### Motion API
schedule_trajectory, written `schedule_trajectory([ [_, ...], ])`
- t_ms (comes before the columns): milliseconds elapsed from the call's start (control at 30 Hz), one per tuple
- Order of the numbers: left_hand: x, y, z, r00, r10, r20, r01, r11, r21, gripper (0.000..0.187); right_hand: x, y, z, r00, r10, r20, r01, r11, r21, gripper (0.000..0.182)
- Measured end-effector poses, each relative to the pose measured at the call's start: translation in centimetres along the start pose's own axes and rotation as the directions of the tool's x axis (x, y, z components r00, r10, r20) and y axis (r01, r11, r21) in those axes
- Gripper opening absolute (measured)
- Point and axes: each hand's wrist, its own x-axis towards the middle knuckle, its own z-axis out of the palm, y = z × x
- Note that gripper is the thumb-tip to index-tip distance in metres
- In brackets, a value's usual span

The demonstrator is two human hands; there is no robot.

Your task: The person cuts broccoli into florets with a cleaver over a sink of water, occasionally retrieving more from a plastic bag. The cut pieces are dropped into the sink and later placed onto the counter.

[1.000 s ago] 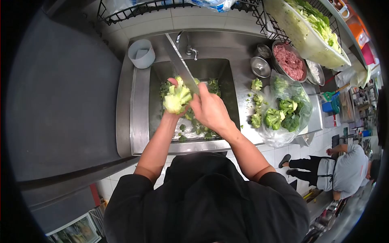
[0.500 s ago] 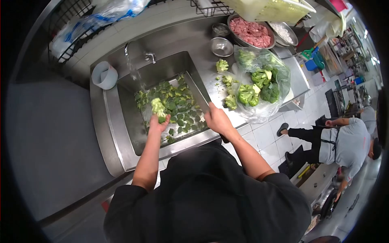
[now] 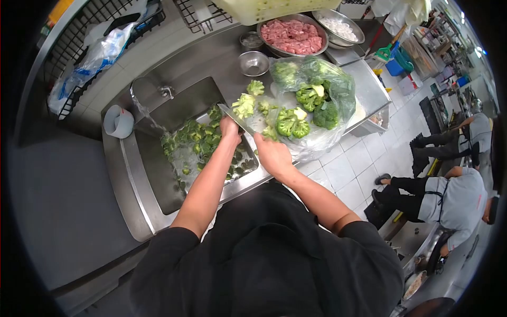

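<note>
My right hand (image 3: 272, 154) grips a knife (image 3: 235, 119), its blade slanting up and left across the sink's right edge. Beneath and beside the blade is my left hand (image 3: 230, 130), its fingers largely hidden by it. Just beyond them, a pale trimmed broccoli stalk (image 3: 244, 105) shows at the counter edge; I cannot tell whether my fingers touch it. Cut green broccoli florets (image 3: 198, 138) lie in water in the sink (image 3: 154, 168). Right of my hands, a clear plastic bag (image 3: 346, 98) holds several broccoli heads (image 3: 292, 122).
Water runs from the faucet (image 3: 138, 100) into the sink. A white plastic container (image 3: 118, 122) stands at its left corner. Behind the bag are a bowl of raw meat (image 3: 293, 36), a small metal bowl (image 3: 254, 64) and a yellow basket (image 3: 274, 9). Co-workers (image 3: 449, 203) stand at right.
My left hand has moved right from over the sink to the knife at the counter side. The pale stalk it held now shows at the counter edge. The view has shifted.
</note>
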Motion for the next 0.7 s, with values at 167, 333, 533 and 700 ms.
schedule_trajectory([
  [167, 0.7, -1.3, 1.7, 0.998, 0.048, 0.030, -0.053, 0.971, 0.232, 0.029, 2.4, 2.1, -0.1, 0.998, 0.028, 0.055, -0.035, 0.992, 0.119, 0.014],
  [333, 0.4, -2.4, 3.0, 0.983, 0.176, -0.047, -0.162, 0.962, 0.221, 0.037, 8.4, 4.9, 1.9, 0.995, 0.032, 0.095, -0.048, 0.984, 0.169, 0.020],
  [533, 1.2, 0.4, -3.2, 0.944, 0.012, 0.330, 0.010, 0.998, -0.064, 0.047, 9.7, 4.8, 1.6, 0.964, 0.143, 0.224, -0.177, 0.974, 0.143, 0.034],
  [700, -1.8, 2.4, -6.6, 0.835, 0.078, 0.545, 0.104, 0.950, -0.295, 0.038, 8.8, 4.4, 1.2, 0.972, 0.140, 0.188, -0.181, 0.959, 0.218, 0.034],
])
